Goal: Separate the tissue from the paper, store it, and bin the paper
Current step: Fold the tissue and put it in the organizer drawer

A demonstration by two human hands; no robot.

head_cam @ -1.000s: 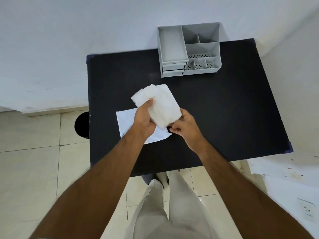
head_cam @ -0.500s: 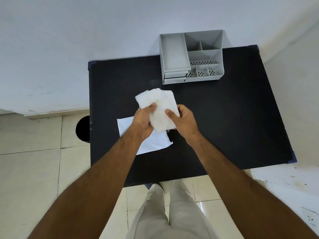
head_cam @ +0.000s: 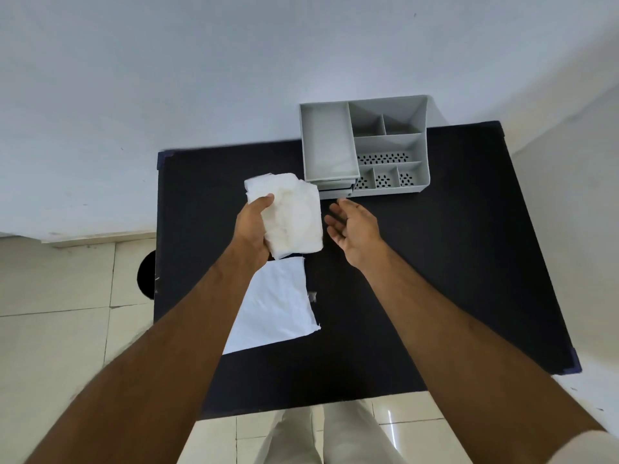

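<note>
My left hand [head_cam: 253,229] grips a thick folded wad of white tissue [head_cam: 294,216] and holds it above the black table [head_cam: 435,262]. Just to its right, my right hand [head_cam: 355,229] is open with the palm turned towards the tissue and nothing in it. A flat white sheet of paper [head_cam: 278,306] lies on the table below the tissue, partly hidden by my left forearm. A grey desk organiser [head_cam: 363,145] with a large tray section and several small compartments stands at the table's far edge, just beyond both hands.
A round black bin opening [head_cam: 147,274] shows on the tiled floor at the table's left edge. A white wall rises behind the table. My legs are below the near edge. A white surface lies at the lower right.
My right hand has let go of the tissue and moved off to the right, opening. My left hand has lifted the tissue away from the paper, towards the organiser.
</note>
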